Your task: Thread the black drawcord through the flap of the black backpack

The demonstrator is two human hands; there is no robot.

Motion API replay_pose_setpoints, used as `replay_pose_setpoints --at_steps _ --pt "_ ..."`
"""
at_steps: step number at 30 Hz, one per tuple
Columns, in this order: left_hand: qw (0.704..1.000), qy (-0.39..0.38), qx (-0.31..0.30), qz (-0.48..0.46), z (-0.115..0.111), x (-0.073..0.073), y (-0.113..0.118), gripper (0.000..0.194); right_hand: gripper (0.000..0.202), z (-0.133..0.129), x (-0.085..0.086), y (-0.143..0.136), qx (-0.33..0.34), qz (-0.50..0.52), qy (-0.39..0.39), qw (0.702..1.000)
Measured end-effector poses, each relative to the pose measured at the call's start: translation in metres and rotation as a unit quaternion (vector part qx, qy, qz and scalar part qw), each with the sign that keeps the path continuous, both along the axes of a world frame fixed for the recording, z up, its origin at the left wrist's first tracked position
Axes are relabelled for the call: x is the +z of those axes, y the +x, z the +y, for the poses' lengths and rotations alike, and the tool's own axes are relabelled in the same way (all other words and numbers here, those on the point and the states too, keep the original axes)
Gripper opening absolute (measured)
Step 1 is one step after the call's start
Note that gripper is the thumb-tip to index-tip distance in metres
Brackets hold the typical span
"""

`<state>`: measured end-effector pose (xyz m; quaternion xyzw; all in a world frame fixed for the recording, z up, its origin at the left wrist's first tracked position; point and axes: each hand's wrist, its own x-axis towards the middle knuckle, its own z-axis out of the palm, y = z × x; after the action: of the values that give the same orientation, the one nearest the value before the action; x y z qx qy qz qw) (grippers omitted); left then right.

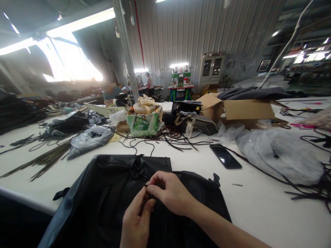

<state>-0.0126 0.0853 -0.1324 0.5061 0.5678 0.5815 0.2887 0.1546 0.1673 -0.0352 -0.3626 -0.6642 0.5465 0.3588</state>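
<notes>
Across a white worktable (258,206) in a metal-walled workshop, a black bag (103,199) is spread at the near edge, with a dark phone (226,156) beyond it to the right, loose black cords (165,139) beyond it, and a green-wrapped bundle of tan webbing (144,119) past those. Over the bag's middle, the left hand (137,220) and right hand (169,193) are brought together, fingertips pinched on a small dark cord end (148,193). What exactly is pinched is hard to make out, and the bag's near side is cut off by the frame.
</notes>
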Motion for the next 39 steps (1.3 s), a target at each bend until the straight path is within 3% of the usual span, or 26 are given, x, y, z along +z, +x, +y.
replay_pose_setpoints --at_steps 3,10,17,21,27,29,33,39 --pt "0.998 -0.021 -0.011 -0.056 -0.002 0.004 0.003 0.057 0.006 -0.001 -0.002 -0.001 -0.003 -0.003 0.006 1.000" --pt "0.996 -0.038 -0.006 -0.084 -0.002 0.013 0.005 0.053 0.007 -0.002 -0.003 -0.004 -0.015 0.010 -0.011 1.000" --pt "1.000 -0.012 0.014 -0.012 -0.002 0.019 0.006 0.048 0.013 0.000 -0.011 -0.005 -0.017 0.038 -0.039 0.998" --pt "0.999 0.011 0.034 0.031 -0.002 0.023 0.006 0.050 0.014 0.002 -0.008 -0.003 0.013 0.050 -0.041 0.998" --pt "1.000 -0.018 0.008 -0.015 -0.004 0.034 0.004 0.051 0.004 0.008 0.001 0.006 -0.022 -0.022 0.117 0.993" --pt "0.999 -0.024 0.005 -0.043 -0.006 0.038 0.005 0.053 0.011 0.010 0.002 0.009 -0.021 -0.025 0.167 0.985" --pt "0.994 -0.015 0.022 -0.106 -0.007 0.040 0.008 0.050 0.020 0.009 -0.002 0.010 0.006 -0.038 0.227 0.973" --pt "0.991 -0.017 0.006 -0.133 -0.006 0.041 0.004 0.053 0.014 0.002 -0.002 0.010 0.005 -0.091 0.311 0.946"
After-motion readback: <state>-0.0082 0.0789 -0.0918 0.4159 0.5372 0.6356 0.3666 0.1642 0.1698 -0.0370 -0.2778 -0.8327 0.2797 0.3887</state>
